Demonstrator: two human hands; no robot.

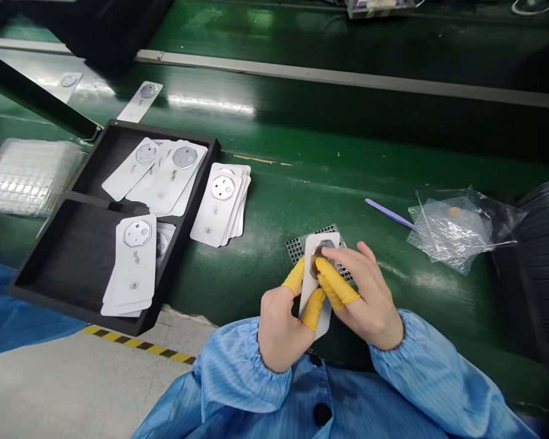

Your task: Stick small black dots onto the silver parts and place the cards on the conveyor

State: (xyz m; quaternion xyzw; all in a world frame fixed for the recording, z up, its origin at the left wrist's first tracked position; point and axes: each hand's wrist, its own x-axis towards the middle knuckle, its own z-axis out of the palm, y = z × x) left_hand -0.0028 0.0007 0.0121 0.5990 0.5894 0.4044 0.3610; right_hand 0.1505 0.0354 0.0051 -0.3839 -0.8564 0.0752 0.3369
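A white card with a round metallic area [322,326] is held tilted in front of my body. My left hand [286,326] is closed round its lower part, with yellow finger cots on the thumb and a finger. Over the card's round area, my right hand [363,289] has its yellow-covered fingertips pressed together; whether something small is between them is hidden. Partly beneath the card lies a sheet with rows of black dots [296,249]. Purple tweezers [390,214] rest to the right, touching clear plastic bags [457,228].
A black divided tray [68,244] with white cards stands at the left, and a stack of similar cards [215,210] lies beside it. Clear plastic trays [30,177] are at the far left. A dark ribbed stack [546,256] stands at the right edge.
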